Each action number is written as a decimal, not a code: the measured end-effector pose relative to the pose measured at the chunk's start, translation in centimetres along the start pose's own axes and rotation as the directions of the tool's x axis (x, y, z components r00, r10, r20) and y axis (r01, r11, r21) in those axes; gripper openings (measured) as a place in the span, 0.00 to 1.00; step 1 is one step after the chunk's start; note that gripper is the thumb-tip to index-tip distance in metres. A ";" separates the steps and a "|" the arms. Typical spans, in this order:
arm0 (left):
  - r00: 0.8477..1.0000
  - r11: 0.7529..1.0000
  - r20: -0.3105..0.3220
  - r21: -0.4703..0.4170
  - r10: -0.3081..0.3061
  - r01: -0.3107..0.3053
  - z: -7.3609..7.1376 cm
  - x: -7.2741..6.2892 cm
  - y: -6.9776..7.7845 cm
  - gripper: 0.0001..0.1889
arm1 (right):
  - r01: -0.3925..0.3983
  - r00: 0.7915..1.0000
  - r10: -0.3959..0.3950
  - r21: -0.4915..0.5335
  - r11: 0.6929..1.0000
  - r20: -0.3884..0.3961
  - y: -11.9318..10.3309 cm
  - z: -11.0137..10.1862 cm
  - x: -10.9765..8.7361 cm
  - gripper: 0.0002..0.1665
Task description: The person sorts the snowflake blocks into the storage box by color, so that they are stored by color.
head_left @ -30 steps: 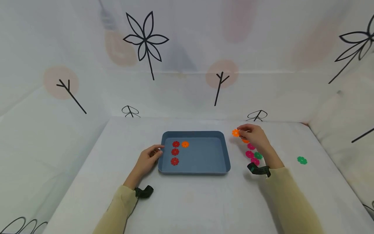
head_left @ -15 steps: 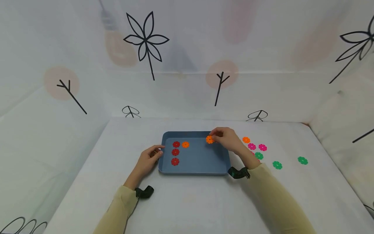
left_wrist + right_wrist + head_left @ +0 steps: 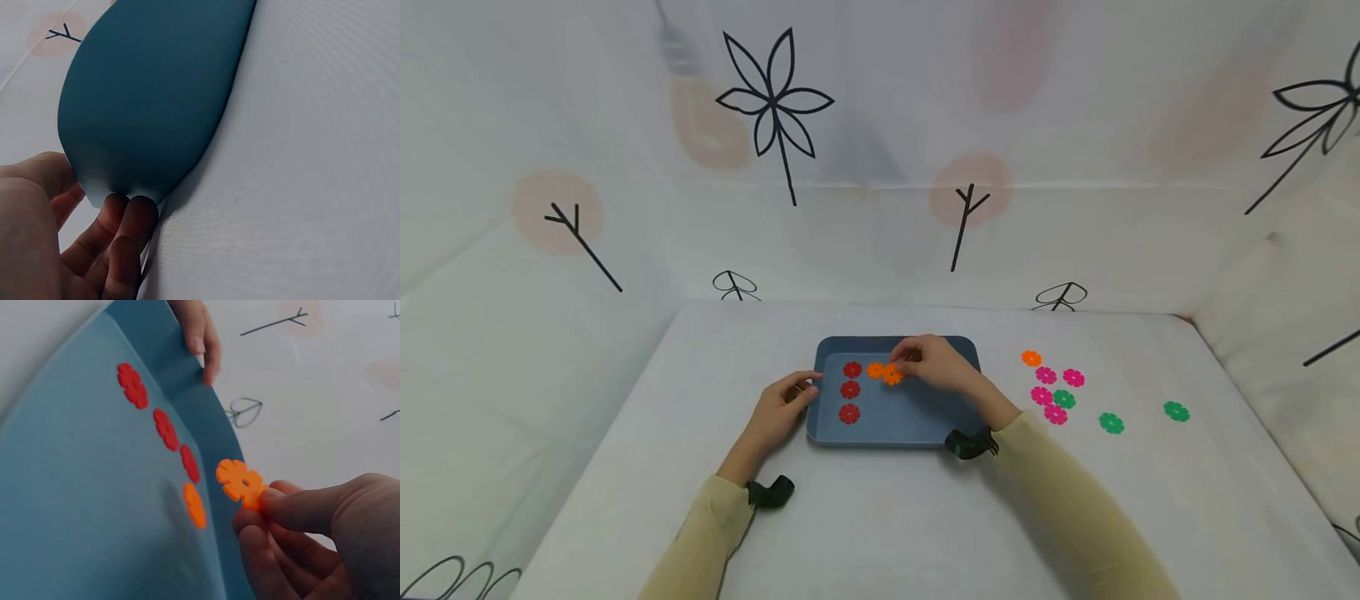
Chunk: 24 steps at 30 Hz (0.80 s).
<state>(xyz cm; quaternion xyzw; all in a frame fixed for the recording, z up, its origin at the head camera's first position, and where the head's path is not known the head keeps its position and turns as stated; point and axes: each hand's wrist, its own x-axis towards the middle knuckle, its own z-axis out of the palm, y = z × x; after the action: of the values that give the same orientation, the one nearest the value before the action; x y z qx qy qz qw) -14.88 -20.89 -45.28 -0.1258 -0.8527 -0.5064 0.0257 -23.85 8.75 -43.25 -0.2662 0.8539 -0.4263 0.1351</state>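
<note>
A blue-grey tray (image 3: 880, 432) lies on the white-covered table, with three red flower-shaped plastic discs (image 3: 850, 389) in a column on its left side. Beside the top red one lies an orange flower disc (image 3: 194, 505). Over the tray, my right hand (image 3: 936, 364) pinches a second orange flower disc (image 3: 232, 478) between thumb and fingers; the right wrist view has it raised off the tray floor. At the tray's left edge, my left hand (image 3: 778, 410) holds the rim, some fingertips over it and others against the outer wall (image 3: 150, 125).
Right of the tray lie loose flower discs: one orange disc (image 3: 1032, 358), several pink discs (image 3: 1046, 376) and three green discs (image 3: 1112, 423). White printed cloth (image 3: 880, 242) encloses the table at the back and sides.
My right hand has carried the orange flower disc leftward from the loose pile, over the tray, to beside the orange one lying there. My left hand has stayed at the rim.
</note>
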 end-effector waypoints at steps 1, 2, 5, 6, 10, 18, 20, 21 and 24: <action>1.000 1.000 -0.001 -0.001 -0.001 0.001 0.0 0.0 0.0 0.16 | -0.003 1.000 0.003 0.009 1.000 0.014 0.1 0.3 0.2 0.09; 1.000 1.000 -0.001 -0.002 -0.002 0.002 0.0 0.0 0.0 0.16 | -0.004 1.000 0.003 0.023 1.000 0.030 0.2 0.7 0.4 0.09; 1.000 1.000 0.003 -0.003 -0.006 0.006 0.0 0.0 0.0 0.16 | -0.018 0.997 0.012 0.078 0.997 0.076 0.5 1.5 0.8 0.10; 1.000 1.000 0.005 -0.004 -0.007 0.007 0.0 0.0 0.0 0.16 | -0.024 0.996 0.015 0.098 0.995 0.089 0.5 1.7 0.8 0.10; 1.000 1.000 0.006 -0.007 -0.005 0.005 -0.1 0.0 0.0 0.16 | -0.049 0.992 0.029 0.165 0.985 0.122 0.5 2.3 1.0 0.09; 1.000 1.000 0.002 -0.008 -0.003 0.003 -0.1 0.0 -0.1 0.15 | -0.078 0.988 0.047 0.213 0.974 0.145 1.0 3.1 1.1 0.10; 1.000 1.000 0.000 -0.009 -0.007 0.007 -0.1 0.0 -0.2 0.16 | -0.089 0.988 0.057 0.225 0.970 0.141 1.2 3.1 1.1 0.10; 1.000 1.000 0.000 -0.010 -0.007 0.007 -0.1 0.0 -0.2 0.16 | -0.093 0.989 0.061 0.233 0.968 0.138 1.3 3.1 1.1 0.10; 1.000 1.000 0.001 -0.011 -0.005 0.005 -0.1 0.0 -0.3 0.16 | -0.104 0.990 0.076 0.247 0.964 0.119 1.4 3.1 1.0 0.11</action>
<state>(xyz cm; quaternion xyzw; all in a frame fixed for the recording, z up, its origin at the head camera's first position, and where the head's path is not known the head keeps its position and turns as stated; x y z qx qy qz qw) -14.93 -21.09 -45.53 -0.1242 -0.8502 -0.5111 0.0235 -23.69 6.84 -46.20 -0.2306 0.7954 -0.5097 0.2332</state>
